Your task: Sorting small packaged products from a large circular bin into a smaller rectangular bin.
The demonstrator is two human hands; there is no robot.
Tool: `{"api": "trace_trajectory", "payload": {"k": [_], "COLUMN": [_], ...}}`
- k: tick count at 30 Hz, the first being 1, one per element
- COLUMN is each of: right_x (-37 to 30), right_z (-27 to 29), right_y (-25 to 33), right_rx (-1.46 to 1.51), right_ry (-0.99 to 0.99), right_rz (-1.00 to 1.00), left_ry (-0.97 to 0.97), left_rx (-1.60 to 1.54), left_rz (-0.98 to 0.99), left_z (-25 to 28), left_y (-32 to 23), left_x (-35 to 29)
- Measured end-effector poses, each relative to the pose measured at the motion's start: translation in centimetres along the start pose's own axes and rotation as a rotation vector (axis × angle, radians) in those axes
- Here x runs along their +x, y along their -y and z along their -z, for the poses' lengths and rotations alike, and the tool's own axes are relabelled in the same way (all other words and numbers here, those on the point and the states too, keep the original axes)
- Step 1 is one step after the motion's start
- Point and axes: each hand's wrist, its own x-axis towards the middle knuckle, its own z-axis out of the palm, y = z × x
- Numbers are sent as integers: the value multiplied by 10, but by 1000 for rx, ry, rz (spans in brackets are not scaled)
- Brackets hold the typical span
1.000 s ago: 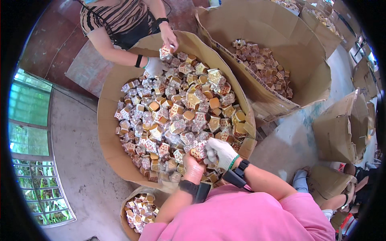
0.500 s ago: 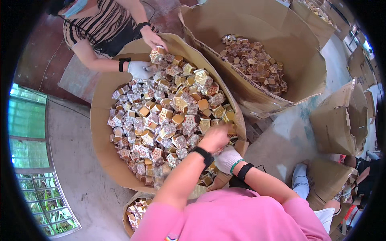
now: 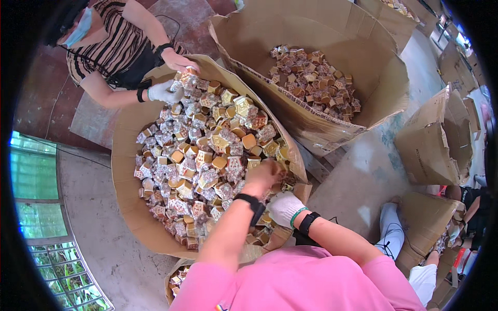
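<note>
A big cardboard box (image 3: pixel 129 207) is heaped with small house-shaped pieces (image 3: pixel 207 179), many in clear crinkled wrap, with tan bases and gold, white or red-patterned sides. My bare left hand (image 3: pixel 264 177) is over the heap by the box's right wall, its fingers bent and smeared by motion. Just below it, my right hand (image 3: pixel 284 208) in a white knitted glove has its fingers curled inward. Whatever it grips is hidden. Across the box, a co-worker's bare hand (image 3: pixel 180 62) and gloved hand (image 3: pixel 165 92) are at a wrapped piece.
Behind on the right stands another large box (image 3: pixel 327 132) with similar pieces at its bottom. A smaller open carton (image 3: pixel 423 147) is farther right, on the floor (image 3: pixel 353 181). At the lower right, another person's hand (image 3: pixel 456 230) reaches by a carton. A barred window (image 3: pixel 59 259) is at left.
The view has shifted, so the boxes sit slightly lower left. My left hand has moved a little across the heap, and my right hand stays close beside it.
</note>
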Motion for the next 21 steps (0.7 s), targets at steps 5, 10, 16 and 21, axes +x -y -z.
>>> {"api": "trace_trajectory", "payload": {"k": [5, 10, 16, 21], "right_x": [8, 19, 29, 25], "right_z": [13, 11, 59, 51], "right_y": [4, -8, 29, 42], "right_rx": [251, 1092, 1576, 1502], "right_ry": [0, -306, 290, 277], "right_rz": [-116, -313, -504, -511], "left_ry": [-233, -90, -61, -33], "left_rx": [-1074, -1504, -1332, -905], "left_rz": [157, 285, 61, 38], "left_z": [6, 13, 17, 34], "left_y": [88, 94, 92, 95], "left_x": [-52, -115, -153, -165]}}
